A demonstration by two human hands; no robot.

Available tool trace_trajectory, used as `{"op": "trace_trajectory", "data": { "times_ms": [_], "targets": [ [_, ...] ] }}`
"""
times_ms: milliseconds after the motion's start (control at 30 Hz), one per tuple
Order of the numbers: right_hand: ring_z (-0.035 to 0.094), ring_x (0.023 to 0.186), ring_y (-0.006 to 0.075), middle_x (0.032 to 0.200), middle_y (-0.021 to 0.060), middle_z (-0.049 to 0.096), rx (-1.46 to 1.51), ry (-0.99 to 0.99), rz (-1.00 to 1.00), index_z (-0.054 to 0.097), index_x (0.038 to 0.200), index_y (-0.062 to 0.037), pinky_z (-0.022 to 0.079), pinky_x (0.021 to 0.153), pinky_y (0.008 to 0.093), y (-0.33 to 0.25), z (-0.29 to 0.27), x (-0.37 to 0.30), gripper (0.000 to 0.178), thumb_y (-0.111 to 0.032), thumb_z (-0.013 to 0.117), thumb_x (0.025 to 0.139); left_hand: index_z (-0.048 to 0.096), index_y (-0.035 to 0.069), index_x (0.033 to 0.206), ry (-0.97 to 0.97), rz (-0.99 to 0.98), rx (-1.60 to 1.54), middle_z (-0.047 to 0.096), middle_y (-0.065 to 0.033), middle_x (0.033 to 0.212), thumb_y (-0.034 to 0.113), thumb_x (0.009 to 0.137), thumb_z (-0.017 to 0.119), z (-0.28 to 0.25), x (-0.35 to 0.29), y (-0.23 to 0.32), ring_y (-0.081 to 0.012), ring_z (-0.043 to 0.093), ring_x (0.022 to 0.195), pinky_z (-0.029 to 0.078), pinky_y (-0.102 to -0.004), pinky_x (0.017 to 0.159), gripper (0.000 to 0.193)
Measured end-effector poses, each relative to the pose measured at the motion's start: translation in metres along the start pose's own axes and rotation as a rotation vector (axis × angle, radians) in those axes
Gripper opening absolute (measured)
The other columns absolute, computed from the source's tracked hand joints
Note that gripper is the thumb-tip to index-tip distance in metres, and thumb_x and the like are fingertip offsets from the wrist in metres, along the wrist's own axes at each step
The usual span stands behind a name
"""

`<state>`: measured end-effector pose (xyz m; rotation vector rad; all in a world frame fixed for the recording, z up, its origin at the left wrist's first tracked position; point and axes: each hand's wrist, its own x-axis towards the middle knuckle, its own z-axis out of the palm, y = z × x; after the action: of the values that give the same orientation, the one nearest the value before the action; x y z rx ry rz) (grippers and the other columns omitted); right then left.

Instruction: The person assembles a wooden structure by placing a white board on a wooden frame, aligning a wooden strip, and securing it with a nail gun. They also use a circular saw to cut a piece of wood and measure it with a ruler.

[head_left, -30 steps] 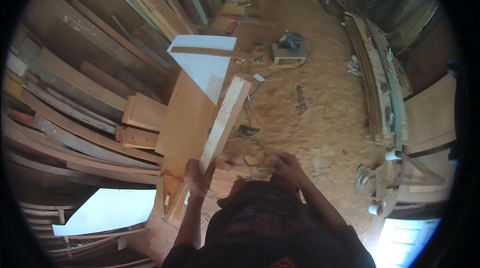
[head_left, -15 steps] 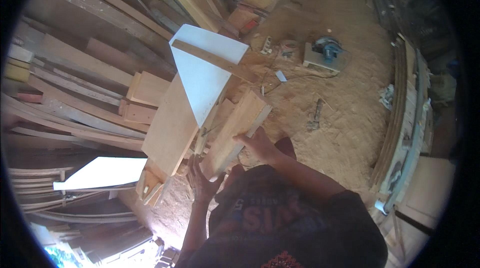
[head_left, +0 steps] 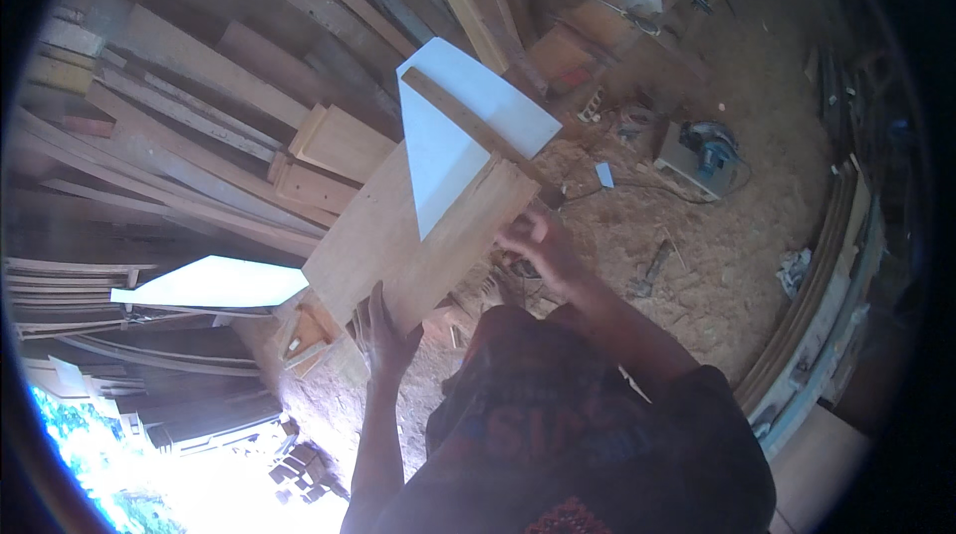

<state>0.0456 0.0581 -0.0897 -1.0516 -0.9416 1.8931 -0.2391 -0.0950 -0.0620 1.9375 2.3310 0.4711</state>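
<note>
Above the sawdust floor, I judge I'm mid-lift: my left hand cups the wooden panel at six o'clock, my right hand grips its three o'clock edge; next, steady carrying.

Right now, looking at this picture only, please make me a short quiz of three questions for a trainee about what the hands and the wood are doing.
1. True or false: the left hand rests at the lower end of the wooden board.
2. Which tool lies on the sawdust floor at the upper right? A) a circular saw B) a ladder C) a paint bucket
3. Fill in: the right hand has its grip on the board's ____ edge, the side toward the saw.

Key
1. True: the left hand's palm and fingers press against the lower end.
2. A: the circular saw sits there with its cable.
3. Right: its fingers close on that edge, below the white panel.
</note>
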Motion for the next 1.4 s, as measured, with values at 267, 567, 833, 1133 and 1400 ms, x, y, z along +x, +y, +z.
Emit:
{"op": "trace_trajectory", "data": {
  "times_ms": [267, 567, 833, 1133, 1400],
  "targets": [
    [0.070, 0.093, 0.0397, 0.101, 0.0211, 0.068, -1.170, 0.622, -0.349, 0.062, 0.127, -0.0007, 0.056, 0.081, 0.0456, 0.003, -0.074, 0.061, 0.049, -0.040, 0.068, 0.098, 0.053, 0.003, 0.146, -0.311, -0.022, -0.607, 0.064, -0.0171, 0.127, 0.018, 0.070, 0.087, 0.003, 0.080, -0.062, -0.0344, 0.064, 0.116, 0.050, -0.0442, 0.101, 0.084],
    [0.068, 0.069, 0.0195, 0.072, 0.0073, 0.067, -0.783, 0.066, 0.222, 0.070, 0.102, 0.0018, 0.052, 0.065, 0.0366, 0.005, -0.085, 0.130, 0.046, -0.044, 0.068, 0.099, 0.050, -0.003, 0.145, -0.931, -0.548, -1.415, 0.067, -0.0221, 0.128, 0.043, 0.090, 0.071, -0.005, 0.102, -0.092, -0.0367, 0.068, 0.115, 0.061, -0.0472, 0.089, 0.075],
    [0.060, 0.052, 0.0135, 0.068, 0.0027, 0.064, -0.605, -0.078, 0.169, 0.062, 0.086, -0.0072, 0.045, 0.045, 0.0306, 0.032, -0.109, 0.153, 0.039, -0.043, 0.065, 0.102, 0.055, 0.000, 0.138, -0.016, -0.705, -2.050, 0.066, -0.0208, 0.121, 0.055, 0.104, 0.052, 0.016, 0.106, -0.054, -0.0285, 0.071, 0.103, 0.064, -0.0345, 0.075, 0.064],
    [0.063, 0.063, 0.0168, 0.072, 0.0045, 0.064, -0.428, -0.363, 0.360, 0.063, 0.092, -0.0075, 0.050, 0.057, 0.0341, 0.028, -0.149, 0.187, 0.035, -0.040, 0.063, 0.104, 0.058, -0.002, 0.126, 0.757, 0.070, -2.738, 0.062, -0.0146, 0.117, 0.016, 0.105, 0.060, 0.063, 0.116, -0.012, -0.0239, 0.067, 0.107, 0.062, -0.0290, 0.084, 0.028],
    [0.065, 0.075, 0.0191, 0.082, 0.0056, 0.065, -0.621, -0.384, 0.249, 0.062, 0.098, -0.0062, 0.054, 0.069, 0.0351, 0.008, -0.129, 0.176, 0.037, -0.042, 0.063, 0.104, 0.060, 0.006, 0.130, 0.711, 0.163, -2.693, 0.068, -0.0135, 0.111, 0.052, 0.107, 0.047, 0.038, 0.141, 0.016, -0.0244, 0.072, 0.099, 0.064, -0.0384, 0.083, 0.053]
  ]
}}
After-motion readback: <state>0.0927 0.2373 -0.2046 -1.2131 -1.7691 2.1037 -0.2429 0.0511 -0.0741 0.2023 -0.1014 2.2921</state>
